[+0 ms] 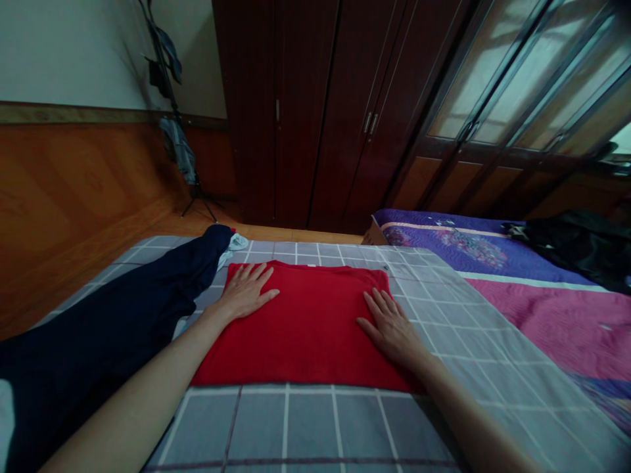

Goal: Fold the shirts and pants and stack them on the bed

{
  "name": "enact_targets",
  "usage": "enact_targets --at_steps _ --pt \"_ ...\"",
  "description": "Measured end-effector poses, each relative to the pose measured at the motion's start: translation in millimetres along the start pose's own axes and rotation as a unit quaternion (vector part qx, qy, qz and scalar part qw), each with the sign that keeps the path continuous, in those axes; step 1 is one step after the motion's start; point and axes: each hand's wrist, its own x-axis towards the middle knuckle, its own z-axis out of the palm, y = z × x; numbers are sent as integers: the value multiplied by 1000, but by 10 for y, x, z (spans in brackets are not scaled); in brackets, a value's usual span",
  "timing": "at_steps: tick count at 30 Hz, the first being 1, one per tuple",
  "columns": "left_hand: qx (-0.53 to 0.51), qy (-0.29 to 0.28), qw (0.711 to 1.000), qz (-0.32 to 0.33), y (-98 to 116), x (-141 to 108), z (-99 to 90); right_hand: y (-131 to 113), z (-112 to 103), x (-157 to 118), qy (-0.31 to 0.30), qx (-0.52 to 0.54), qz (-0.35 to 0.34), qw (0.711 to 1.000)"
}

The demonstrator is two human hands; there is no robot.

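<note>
A red garment [305,328], folded into a flat rectangle, lies on a grey checked bed sheet [310,427]. My left hand [246,292] rests flat on its far left part, fingers stretched out. On the right side of the cloth, my right hand [389,325] lies with its palm down and fingers extended. Neither hand grips anything. Dark navy clothing [123,302] is spread along the left of the bed, close to my left forearm, with a light-coloured cloth [236,243] by its far end.
Beyond the bed stands a dark wooden wardrobe [300,131]. At right, a second bed has a purple and pink cover [532,295] with a black garment [582,243] on it. A coat stand [162,66] with hanging items is at the far left.
</note>
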Motion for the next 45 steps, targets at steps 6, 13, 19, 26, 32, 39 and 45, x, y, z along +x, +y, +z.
enact_targets --at_steps 6,13,19,26,32,39,45 --pt "30 10 996 -78 -67 -56 -90 -27 34 -78 -7 -2 -7 1000" --pt "51 16 998 -38 -29 -96 -111 -29 42 -61 2 5 -10 1000" --pt "-20 4 992 127 839 -377 -136 -32 62 -60 7 -4 -7 1000" --pt "-86 -81 970 214 1117 -637 -93 -24 47 -70 15 -5 -14 1000" --pt "3 -61 998 9 79 -853 -264 -7 89 -68 26 -11 -21 999" --pt "-51 -32 997 -40 -50 -930 -165 87 66 -26 55 53 11 997" --pt "-206 102 970 -84 -182 -892 -89 549 -233 -26 -78 107 178 975"
